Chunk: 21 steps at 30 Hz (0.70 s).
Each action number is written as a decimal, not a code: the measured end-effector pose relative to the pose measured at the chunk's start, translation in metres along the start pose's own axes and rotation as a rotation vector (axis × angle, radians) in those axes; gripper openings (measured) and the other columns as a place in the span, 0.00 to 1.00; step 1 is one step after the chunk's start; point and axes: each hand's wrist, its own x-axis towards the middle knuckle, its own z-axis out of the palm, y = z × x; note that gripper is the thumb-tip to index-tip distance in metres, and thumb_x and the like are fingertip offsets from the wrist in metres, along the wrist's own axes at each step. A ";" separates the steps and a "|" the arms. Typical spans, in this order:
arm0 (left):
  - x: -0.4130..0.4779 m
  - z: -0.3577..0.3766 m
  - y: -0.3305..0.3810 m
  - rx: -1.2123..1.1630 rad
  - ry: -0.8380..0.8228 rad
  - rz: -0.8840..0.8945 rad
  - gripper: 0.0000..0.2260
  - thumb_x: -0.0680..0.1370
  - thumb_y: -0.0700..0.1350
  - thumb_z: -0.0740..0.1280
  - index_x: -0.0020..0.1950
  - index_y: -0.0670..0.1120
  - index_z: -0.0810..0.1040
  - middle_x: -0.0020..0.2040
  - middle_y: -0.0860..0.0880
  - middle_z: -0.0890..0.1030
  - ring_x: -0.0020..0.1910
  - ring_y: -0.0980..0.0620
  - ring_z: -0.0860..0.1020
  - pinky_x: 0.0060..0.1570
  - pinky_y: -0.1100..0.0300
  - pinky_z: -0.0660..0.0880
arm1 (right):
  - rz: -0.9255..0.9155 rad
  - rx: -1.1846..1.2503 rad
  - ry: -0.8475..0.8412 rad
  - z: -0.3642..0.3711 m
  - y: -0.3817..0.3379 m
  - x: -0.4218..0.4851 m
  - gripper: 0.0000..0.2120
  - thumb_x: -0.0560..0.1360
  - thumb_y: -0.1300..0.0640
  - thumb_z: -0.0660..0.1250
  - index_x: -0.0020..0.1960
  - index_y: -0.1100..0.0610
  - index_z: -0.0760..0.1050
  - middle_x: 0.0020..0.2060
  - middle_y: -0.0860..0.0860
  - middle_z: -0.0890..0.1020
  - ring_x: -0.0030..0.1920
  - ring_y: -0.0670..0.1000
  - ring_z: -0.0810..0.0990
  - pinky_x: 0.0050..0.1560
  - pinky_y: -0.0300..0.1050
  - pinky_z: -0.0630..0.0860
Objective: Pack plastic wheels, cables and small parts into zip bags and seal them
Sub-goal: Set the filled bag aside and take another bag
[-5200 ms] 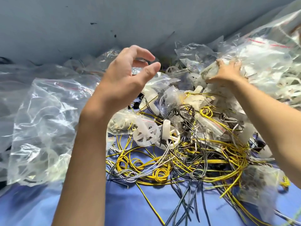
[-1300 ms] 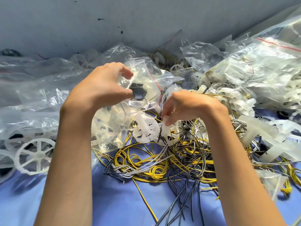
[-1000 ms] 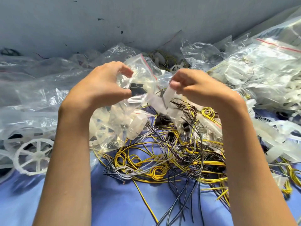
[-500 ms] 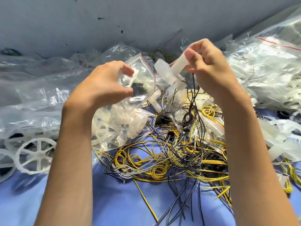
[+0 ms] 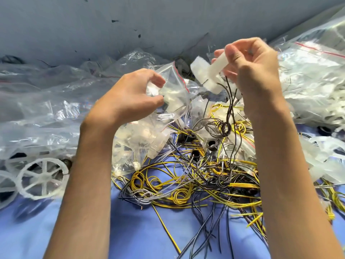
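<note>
Right hand [image 5: 255, 71]: fingers curled, thumb and fingertips pinching a white plastic part [image 5: 211, 71], held up high and just beside the zip bag [image 5: 173, 81]. Thin dark cables [image 5: 228, 113] hang from under this grip into the cable heap [image 5: 177, 184] below the wrist. A second ago this hand was low at the heap; it has since risen, drawing the part clear while the cables trail and stay snagged. Left hand [image 5: 130, 98]: thumb and curled fingers pinching the bag near its red-striped mouth, holding it up; the bag already carries white plastic pieces and its mouth looks unsealed. Judgement: one more item is ready to go in, though the trailing cables probably need freeing or coiling first. Outward of the left forearm, a loose wheel [image 5: 43, 177] on the blue cloth [image 5: 130, 230]. Beyond the right hand, filled bags [image 5: 313, 75].
</note>
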 end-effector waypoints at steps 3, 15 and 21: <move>0.000 0.002 0.002 -0.012 -0.022 0.009 0.14 0.75 0.43 0.67 0.60 0.51 0.76 0.39 0.63 0.69 0.33 0.77 0.67 0.32 0.82 0.62 | -0.139 -0.311 0.006 0.004 0.005 0.000 0.08 0.71 0.57 0.72 0.39 0.50 0.73 0.41 0.50 0.83 0.46 0.50 0.82 0.52 0.48 0.78; 0.001 0.003 0.002 -0.007 -0.029 0.023 0.12 0.76 0.46 0.66 0.60 0.52 0.76 0.53 0.58 0.74 0.39 0.64 0.68 0.41 0.73 0.60 | 0.143 0.152 0.187 0.008 -0.001 0.000 0.07 0.78 0.67 0.56 0.49 0.56 0.64 0.46 0.58 0.81 0.31 0.49 0.82 0.35 0.37 0.78; 0.001 0.007 0.009 0.000 -0.011 0.017 0.12 0.77 0.48 0.66 0.60 0.52 0.77 0.52 0.58 0.73 0.45 0.60 0.67 0.41 0.70 0.60 | 0.084 0.209 0.128 0.012 -0.001 -0.001 0.11 0.78 0.70 0.51 0.49 0.55 0.65 0.50 0.58 0.79 0.36 0.50 0.82 0.40 0.39 0.79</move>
